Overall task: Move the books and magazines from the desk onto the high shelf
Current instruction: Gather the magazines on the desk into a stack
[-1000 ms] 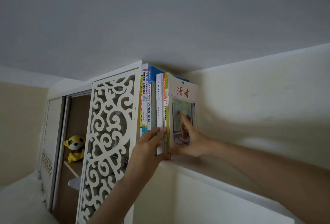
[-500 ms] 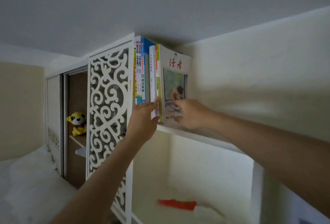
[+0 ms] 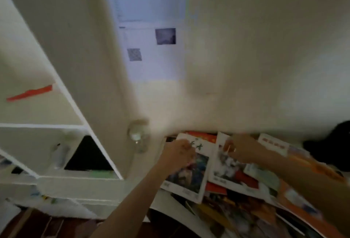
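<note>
A heap of magazines and books (image 3: 246, 196) covers the desk at the lower right. My left hand (image 3: 178, 154) lies over the upper part of a white-covered magazine with a dark picture (image 3: 189, 179). Just to the right, my right hand (image 3: 244, 149) is at the top edge of a second white-covered magazine (image 3: 225, 169), fingers pointing left. Motion blur hides whether either hand grips its magazine. An orange book (image 3: 303, 163) lies under my right forearm. The high shelf is out of view.
A white shelf unit (image 3: 79, 78) stands at the left, with a red object (image 3: 30, 93) on one board and a dark cubby (image 3: 89, 156) below. A clear glass jar (image 3: 139, 137) stands by the heap. Printed sheets (image 3: 151, 48) hang on the wall. A black object (image 3: 329, 143) sits far right.
The view has swung down from the high shelf to the desk. Both hands have left the upright books on the shelf and now lie over magazines in the heap.
</note>
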Tool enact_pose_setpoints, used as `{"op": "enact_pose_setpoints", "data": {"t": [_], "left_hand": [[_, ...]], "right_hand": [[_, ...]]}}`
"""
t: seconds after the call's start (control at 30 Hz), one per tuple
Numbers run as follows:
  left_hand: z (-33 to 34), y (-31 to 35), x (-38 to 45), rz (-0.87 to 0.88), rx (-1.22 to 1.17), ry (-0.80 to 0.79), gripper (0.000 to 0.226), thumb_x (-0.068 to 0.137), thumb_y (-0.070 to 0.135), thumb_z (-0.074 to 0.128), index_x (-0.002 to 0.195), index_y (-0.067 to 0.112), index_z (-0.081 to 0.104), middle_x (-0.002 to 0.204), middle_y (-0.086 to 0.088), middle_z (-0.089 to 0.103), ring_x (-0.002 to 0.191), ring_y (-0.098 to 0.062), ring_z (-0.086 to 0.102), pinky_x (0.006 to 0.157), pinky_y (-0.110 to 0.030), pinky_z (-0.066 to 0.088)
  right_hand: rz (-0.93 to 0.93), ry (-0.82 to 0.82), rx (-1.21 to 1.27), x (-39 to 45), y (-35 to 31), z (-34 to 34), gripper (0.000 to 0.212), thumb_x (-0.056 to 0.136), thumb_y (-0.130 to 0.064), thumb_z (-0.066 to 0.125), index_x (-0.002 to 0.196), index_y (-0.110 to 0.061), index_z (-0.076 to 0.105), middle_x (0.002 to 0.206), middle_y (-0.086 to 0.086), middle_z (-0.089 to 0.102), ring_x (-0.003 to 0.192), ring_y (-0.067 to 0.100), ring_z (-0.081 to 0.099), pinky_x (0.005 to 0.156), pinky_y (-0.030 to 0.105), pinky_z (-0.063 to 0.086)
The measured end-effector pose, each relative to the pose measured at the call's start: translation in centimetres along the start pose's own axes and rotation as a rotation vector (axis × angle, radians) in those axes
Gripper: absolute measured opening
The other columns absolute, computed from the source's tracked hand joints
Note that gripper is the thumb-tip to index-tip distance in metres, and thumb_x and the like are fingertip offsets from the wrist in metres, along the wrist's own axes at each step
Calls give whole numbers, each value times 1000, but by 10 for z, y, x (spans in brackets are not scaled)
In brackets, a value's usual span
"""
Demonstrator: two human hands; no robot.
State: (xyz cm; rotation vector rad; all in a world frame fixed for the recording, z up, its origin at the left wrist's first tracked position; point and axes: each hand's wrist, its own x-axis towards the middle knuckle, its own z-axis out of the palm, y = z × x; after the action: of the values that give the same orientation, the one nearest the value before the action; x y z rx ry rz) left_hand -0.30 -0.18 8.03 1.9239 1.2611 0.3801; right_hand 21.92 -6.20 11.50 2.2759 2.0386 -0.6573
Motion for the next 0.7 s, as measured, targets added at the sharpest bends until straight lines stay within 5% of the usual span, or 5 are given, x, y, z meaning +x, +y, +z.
{"op": "enact_pose_setpoints", "data": {"t": [0.13,0.33,0.43,0.6,0.7], "left_hand": [[75,-47,41,-108,93,-170,31,93,27,54,120,12,57,114,-4,62,107,-22,59,90,-37,53],[69,-114,69,-454,246,-140,119,54,76,72,145,16,24,141,-11,38,131,-31,39,108,-44,36],[63,-117,68,-487,358,-135,117,54,78,71,139,9,29,134,-15,36,124,-31,43,102,-38,39],[56,-103,63,-445,639,10,101,63,69,72,130,6,32,128,-13,37,119,-30,43,96,-42,43],[47,-83,53,-169,456,25,53,92,36,58,127,6,32,106,-4,55,88,-20,59,75,-33,54]], "right_hand": [[208,-42,111,-30,79,73,38,94,-35,55,130,-22,55,128,-1,57,110,16,57,94,26,47],[287,-143,194,-26,72,117,93,75,-81,41,149,-28,23,156,-1,24,141,19,29,115,36,28],[288,-172,99,-12,49,145,123,44,-97,3,152,-38,7,162,-7,2,149,22,6,116,58,5],[326,-81,2,-15,27,179,82,79,-84,8,136,-41,49,142,-4,50,124,29,55,89,66,42],[238,15,88,-23,37,177,86,72,-82,-1,147,-47,19,157,-15,3,145,13,0,114,51,-3]]}}
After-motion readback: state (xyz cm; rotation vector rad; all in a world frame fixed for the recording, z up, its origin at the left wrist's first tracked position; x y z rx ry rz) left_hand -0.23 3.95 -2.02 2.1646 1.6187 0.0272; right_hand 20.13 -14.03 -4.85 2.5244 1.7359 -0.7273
